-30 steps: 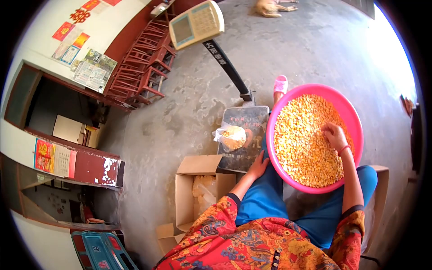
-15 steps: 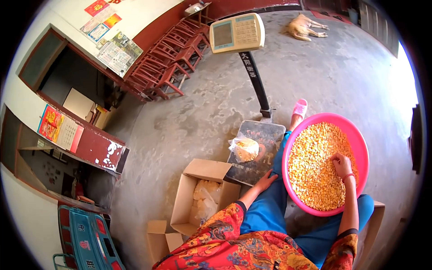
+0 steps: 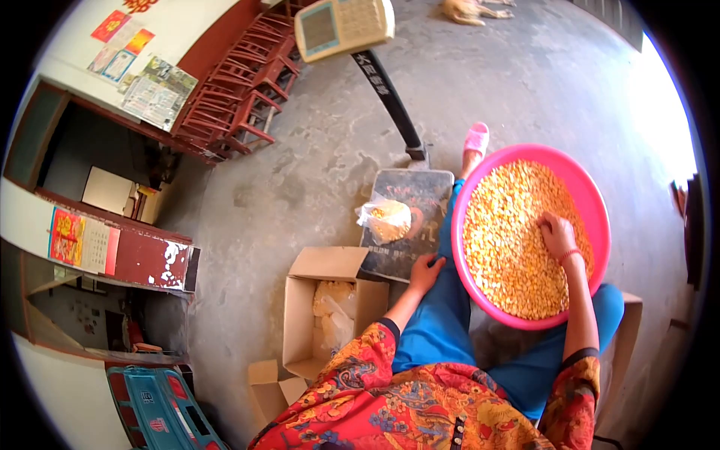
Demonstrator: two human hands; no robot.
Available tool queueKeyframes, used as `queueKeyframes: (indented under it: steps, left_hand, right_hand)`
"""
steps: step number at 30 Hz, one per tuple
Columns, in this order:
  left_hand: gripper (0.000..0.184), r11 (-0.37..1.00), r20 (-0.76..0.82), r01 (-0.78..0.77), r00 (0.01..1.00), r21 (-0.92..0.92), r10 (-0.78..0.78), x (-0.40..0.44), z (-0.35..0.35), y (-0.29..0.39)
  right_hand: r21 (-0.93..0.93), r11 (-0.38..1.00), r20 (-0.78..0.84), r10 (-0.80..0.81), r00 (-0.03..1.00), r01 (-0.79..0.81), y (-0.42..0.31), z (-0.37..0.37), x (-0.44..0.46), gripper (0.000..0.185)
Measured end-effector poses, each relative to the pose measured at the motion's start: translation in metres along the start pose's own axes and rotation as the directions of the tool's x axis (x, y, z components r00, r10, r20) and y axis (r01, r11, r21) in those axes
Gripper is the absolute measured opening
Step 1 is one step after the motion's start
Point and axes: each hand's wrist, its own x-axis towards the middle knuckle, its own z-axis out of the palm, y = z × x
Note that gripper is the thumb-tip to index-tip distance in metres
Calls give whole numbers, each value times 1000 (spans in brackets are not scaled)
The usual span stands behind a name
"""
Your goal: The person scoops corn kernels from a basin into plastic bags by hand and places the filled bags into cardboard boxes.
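A pink basin (image 3: 459, 259) full of yellow corn kernels (image 3: 504, 238) rests against my legs. Inside it, my right hand (image 3: 556, 234) touches the corn with curled, closed fingers; what is between the fingertips is hidden. My left hand (image 3: 426, 274) lies on my blue-trousered thigh beside the scale platform, fingers stretched out, with a small dark patch at its edge that I cannot make out. On the black platform scale (image 3: 435, 196) sits a clear plastic bag of corn (image 3: 390, 221). An open cardboard box (image 3: 300, 322) at my left contains more bagged corn (image 3: 334, 307).
The scale's post (image 3: 388, 97) carries a display and keypad unit (image 3: 345, 28). Red wooden chairs (image 3: 236, 101) are stacked along the wall. A dog (image 3: 469, 10) lies on the concrete floor (image 3: 300, 180). A teal plastic item (image 3: 161, 409) stands at lower left.
The camera view has tilted down and shifted, so the scene sits higher and further left. My right hand stays in the corn, its fingers slightly repositioned. My left hand stays on the thigh.
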Motion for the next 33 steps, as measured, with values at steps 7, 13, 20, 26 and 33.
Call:
queueKeyframes:
  steps: [7,13,20,26,33]
  left_hand:
    - [44,998,-26,-54,998,16,55,0,0,3]
    - [44,1000,5,-21,1000,-11,21,-2,-3,13]
    - [37,991,-372,-11,927,-135,-40,39,-52,-17]
    - [27,923,-510,-79,849,-377,-136,102,-142,-37]
    - [46,928,-817,338,572,160,-67,139,-169,-50]
  right_hand:
    - [-30,999,-8,-30,1000,30,-1,1,1,8]
    - [-28,997,-20,-70,997,69,1,2,1,9]
    - [-15,998,-11,-56,998,56,5,2,1,9]
    - [-6,999,-10,-31,999,31,1,3,0,10]
    - [6,1000,-16,-19,1000,19,-3,2,-1,10]
